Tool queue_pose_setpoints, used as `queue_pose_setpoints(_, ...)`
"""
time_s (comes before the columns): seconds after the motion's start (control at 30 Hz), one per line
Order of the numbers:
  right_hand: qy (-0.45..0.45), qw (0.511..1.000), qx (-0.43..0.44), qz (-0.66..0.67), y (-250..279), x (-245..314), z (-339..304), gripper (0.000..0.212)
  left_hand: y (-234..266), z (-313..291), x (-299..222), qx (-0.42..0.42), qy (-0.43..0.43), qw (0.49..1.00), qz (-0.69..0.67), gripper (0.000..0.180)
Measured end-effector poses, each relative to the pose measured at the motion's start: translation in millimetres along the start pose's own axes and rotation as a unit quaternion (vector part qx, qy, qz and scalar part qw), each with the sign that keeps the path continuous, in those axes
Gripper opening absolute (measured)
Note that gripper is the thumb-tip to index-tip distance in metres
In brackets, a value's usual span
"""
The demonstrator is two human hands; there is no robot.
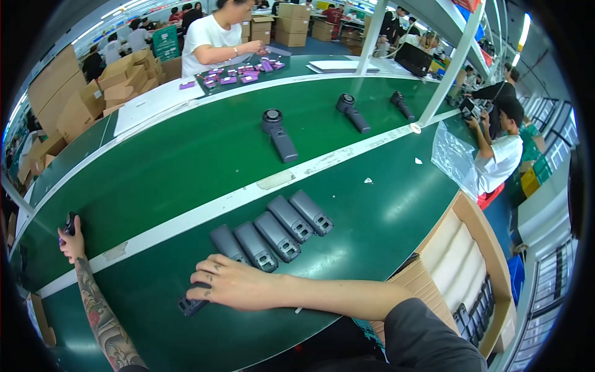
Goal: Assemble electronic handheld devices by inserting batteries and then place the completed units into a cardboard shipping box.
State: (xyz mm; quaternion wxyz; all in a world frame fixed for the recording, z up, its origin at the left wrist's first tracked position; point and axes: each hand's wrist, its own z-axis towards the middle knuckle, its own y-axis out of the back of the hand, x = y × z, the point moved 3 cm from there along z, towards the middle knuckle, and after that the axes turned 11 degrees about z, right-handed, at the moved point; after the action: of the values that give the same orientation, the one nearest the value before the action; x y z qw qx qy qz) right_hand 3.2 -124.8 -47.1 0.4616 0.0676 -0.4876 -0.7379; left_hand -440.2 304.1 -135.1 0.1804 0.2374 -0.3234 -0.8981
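My left hand (73, 243), at the far left over the green belt, is closed round a dark rounded device (70, 223) with a hint of purple at its edge. Most of that device is hidden by the fingers. My right hand (232, 282) is wrapped over a dark grey handle casing (191, 305), whose slotted end sticks out to the left of the fingers. Just beyond this hand, several similar grey handle casings (273, 235) lie side by side in a slanted row on the green bench (365, 242), their open ends towards me.
Three dark round-headed handheld devices (284, 142) lie spaced along the green belt (186, 142). A pale strip (217, 208) divides belt from bench. At right stands an open carton (452, 242) with dark parts. A person (214, 40) opposite handles purple parts (248, 73); another person (499, 149) sits at right.
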Motion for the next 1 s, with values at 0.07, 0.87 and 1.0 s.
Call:
queue_pose_setpoints(0.07, -0.001, 1.0, -0.004, 0.005, -2, 0, -2, 0.036, -6, 3, 1, 0.052, -0.009, 0.998, -0.022, 0.088)
queue_pose_setpoints(0.87, -0.19, 0.907, -0.226, 0.301, 34, -15, -7, 0.054, 227, -120, -40, 0.476, -0.023, 0.663, -0.577, 0.056)
queue_pose_setpoints(1.0, -0.177, 0.918, -0.227, 0.275, 38, -16, -11, 0.055, 303, -165, -84, 0.537, 0.224, 0.392, -0.712, 0.053)
